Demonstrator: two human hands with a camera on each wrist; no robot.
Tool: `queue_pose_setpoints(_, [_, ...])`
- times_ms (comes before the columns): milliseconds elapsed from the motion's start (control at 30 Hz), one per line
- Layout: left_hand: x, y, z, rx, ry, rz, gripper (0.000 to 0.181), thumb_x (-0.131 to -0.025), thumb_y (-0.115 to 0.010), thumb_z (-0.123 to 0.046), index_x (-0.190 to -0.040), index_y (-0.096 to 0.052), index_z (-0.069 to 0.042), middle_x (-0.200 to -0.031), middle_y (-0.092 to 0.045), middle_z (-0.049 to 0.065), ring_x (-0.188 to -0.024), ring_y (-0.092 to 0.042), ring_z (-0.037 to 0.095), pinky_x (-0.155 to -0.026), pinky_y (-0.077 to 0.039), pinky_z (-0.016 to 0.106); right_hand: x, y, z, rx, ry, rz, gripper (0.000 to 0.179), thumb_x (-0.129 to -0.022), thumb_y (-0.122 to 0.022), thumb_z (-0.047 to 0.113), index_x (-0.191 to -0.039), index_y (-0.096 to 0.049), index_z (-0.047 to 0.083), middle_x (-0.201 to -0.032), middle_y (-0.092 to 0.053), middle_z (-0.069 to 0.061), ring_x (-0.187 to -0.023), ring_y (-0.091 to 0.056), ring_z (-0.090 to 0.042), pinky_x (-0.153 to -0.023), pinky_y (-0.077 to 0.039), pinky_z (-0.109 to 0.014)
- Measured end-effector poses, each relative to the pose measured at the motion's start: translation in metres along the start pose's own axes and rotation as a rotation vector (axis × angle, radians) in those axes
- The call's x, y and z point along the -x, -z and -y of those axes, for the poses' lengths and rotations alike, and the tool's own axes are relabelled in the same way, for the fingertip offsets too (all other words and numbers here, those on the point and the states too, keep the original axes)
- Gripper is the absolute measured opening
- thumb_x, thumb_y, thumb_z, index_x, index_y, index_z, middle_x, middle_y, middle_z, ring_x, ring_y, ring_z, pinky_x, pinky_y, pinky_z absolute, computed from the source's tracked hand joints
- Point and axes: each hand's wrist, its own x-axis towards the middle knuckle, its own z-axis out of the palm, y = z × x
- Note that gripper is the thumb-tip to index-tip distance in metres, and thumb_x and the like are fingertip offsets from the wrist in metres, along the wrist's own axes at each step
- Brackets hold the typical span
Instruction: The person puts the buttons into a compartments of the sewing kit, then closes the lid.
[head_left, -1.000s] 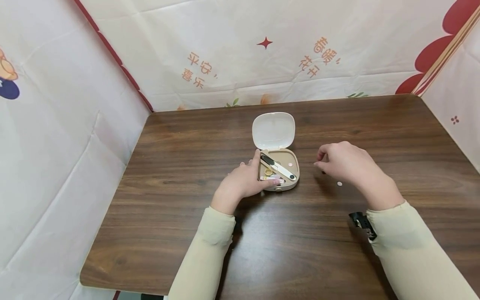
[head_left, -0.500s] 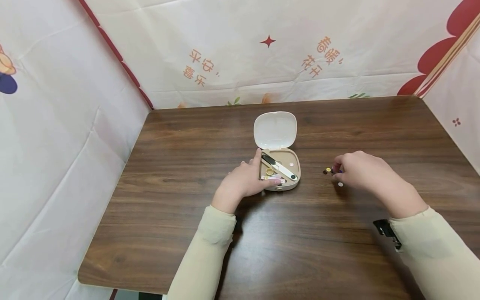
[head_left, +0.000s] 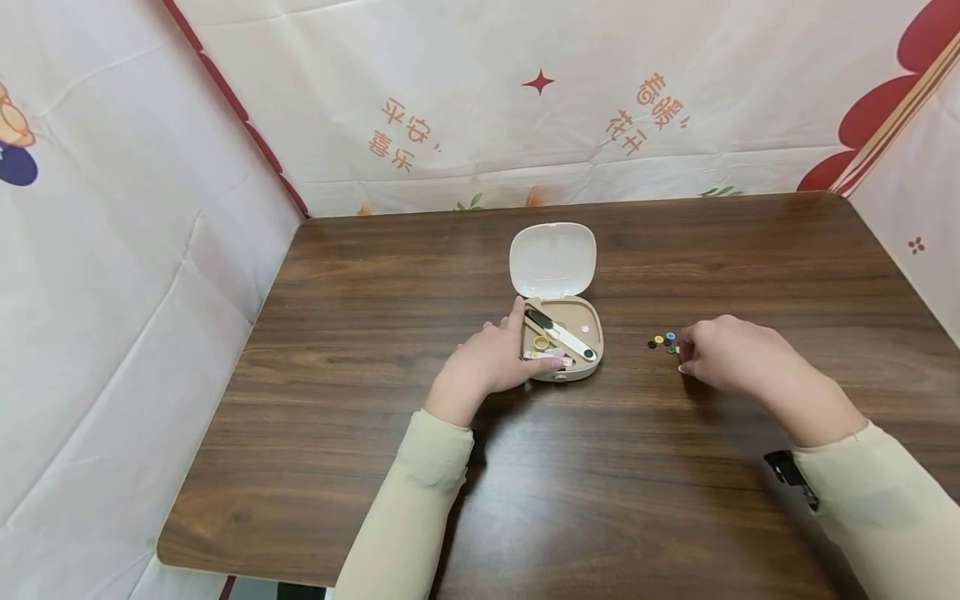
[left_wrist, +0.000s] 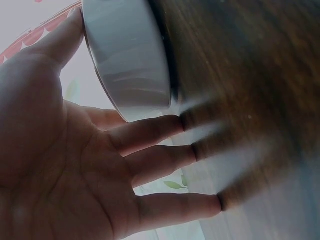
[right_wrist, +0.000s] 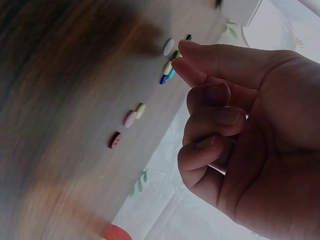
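Buttons (head_left: 658,339) on the brown table (head_left: 375,375), just ahead and left of the right hand's (head_left: 731,354) fingertips; white button (right_wrist: 168,46) just beside the thumb tip, red button (right_wrist: 115,140) farther off, past a touching pink and yellow pair. Right thumb and forefinger close together, other fingers curled; cannot tell about any contact or pinch. Left hand (head_left: 487,358) with straight, spread fingers, thumb over the near edge of the case (head_left: 558,376), forefinger at its far left corner. Lid (head_left: 552,258) raised beyond that fingertip. Between forefinger and thumb, gold ring (head_left: 541,342); slanting past both, black-and-white tool (head_left: 573,342); beyond it, pale button (head_left: 585,329); under the thumb, small items, too small to identify.
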Motion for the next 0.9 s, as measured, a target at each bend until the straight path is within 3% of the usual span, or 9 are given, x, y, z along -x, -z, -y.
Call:
queue_pose_setpoints(367, [0.0012,-0.0007,-0.0012,0.008,0.015,0.002,0.117,-0.09,-0.06,-0.083,-0.174,0.0,-0.027,-0.169,-0.044,0.017,-0.156,-0.044,0.038,-0.12,-0.044,0.061,-0.0024,-0.006,-0.0053,-0.004,-0.003,-0.005,0.007,-0.096,-0.073,0.02,-0.09,-0.074,0.018,-0.083,-0.067,-0.002,-0.073,-0.054,-0.018,-0.063,-0.045,-0.041])
queue_pose_setpoints(567, [0.0011,-0.001,-0.0014,0.013,0.011,0.004,0.117,-0.091,-0.06,-0.082,-0.174,0.0,-0.026,-0.169,-0.044,0.014,-0.158,-0.041,0.037,-0.121,-0.04,0.064,-0.0016,-0.0064,-0.0062,0.001,-0.014,-0.003,0.006,-0.095,-0.073,0.019,-0.09,-0.075,0.015,-0.082,-0.066,-0.002,-0.073,-0.054,-0.019,-0.063,-0.045,-0.041])
queue_pose_setpoints(900, [0.001,-0.0004,-0.0013,0.006,0.015,0.014,0.117,-0.091,-0.06,-0.082,-0.173,0.002,-0.026,-0.17,-0.042,0.014,-0.159,-0.039,0.037,-0.122,-0.04,0.062,-0.0034,-0.0057,-0.0058,0.026,0.024,-0.004,0.02,-0.095,-0.068,0.014,-0.077,-0.063,0.02,-0.073,-0.054,0.0,-0.069,-0.049,-0.017,-0.061,-0.037,-0.036])
